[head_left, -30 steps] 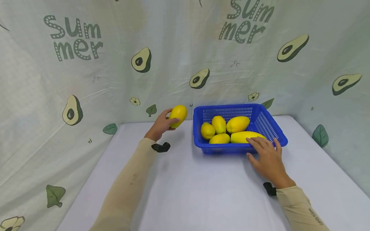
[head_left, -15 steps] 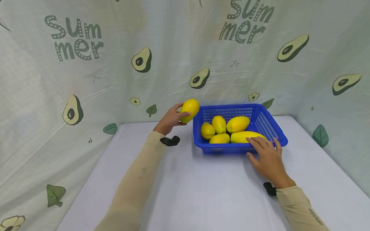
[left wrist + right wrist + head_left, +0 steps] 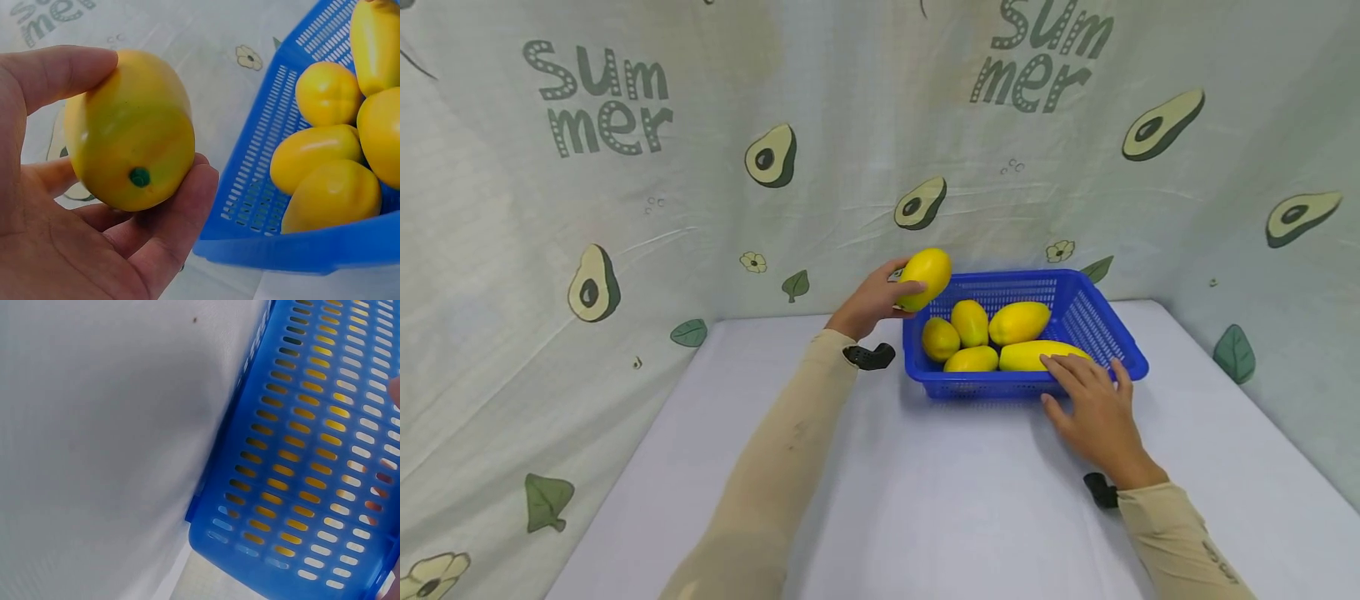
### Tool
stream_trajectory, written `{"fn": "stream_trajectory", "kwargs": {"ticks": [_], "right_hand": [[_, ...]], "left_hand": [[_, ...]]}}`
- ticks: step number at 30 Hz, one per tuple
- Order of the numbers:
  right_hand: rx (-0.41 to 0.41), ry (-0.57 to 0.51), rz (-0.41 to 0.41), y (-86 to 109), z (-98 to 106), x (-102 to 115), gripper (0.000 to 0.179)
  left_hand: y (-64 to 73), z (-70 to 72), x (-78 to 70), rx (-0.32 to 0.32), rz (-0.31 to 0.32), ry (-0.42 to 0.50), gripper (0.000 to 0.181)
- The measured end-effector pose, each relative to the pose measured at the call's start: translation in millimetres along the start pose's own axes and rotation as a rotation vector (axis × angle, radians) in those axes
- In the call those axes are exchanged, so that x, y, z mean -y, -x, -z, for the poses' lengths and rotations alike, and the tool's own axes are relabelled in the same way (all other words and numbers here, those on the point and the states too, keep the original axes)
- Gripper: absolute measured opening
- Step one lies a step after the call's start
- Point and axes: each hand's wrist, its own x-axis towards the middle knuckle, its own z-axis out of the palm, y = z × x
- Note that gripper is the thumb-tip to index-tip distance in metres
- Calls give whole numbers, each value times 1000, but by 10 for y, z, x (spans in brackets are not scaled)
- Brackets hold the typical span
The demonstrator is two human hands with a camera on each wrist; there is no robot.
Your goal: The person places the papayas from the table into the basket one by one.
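My left hand (image 3: 868, 302) grips a smooth yellow mango (image 3: 928, 275) in the air by the left back corner of a blue plastic basket (image 3: 977, 387). In the left wrist view, thumb and fingers curl round the mango (image 3: 134, 137), whose green stem spot faces the camera. My right hand (image 3: 1097, 425) holds the basket's near wall towards its right end, fingers over the rim and thumb outside. Several yellow fruits lie in the basket, among them a long one (image 3: 1033, 357) at the front. The right wrist view shows mostly the slotted basket wall (image 3: 300, 431), with fingertips partly visible through it.
The basket stands on a white-covered table (image 3: 940, 492). Behind it hangs a pale curtain (image 3: 850, 100) printed with avocados, leaves and lettering. Inside the basket, more fruits are a plump one (image 3: 1019, 322) at the back and small ones (image 3: 940, 339) at the left.
My left hand has carried the mango rightward and slightly up, from beside the basket to over its left back corner. The right hand and the basket have stayed put.
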Motion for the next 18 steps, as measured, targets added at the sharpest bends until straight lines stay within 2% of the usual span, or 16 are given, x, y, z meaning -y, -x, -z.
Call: {"fn": "stream_trajectory", "kwargs": {"ticks": [11, 18], "right_hand": [[9, 7, -16, 7, 7, -18, 59], [15, 11, -27, 18, 4, -6, 59]], "left_hand": [[-109, -218, -69, 49, 25, 5, 68], [-182, -364, -108, 102, -15, 8, 67]]}}
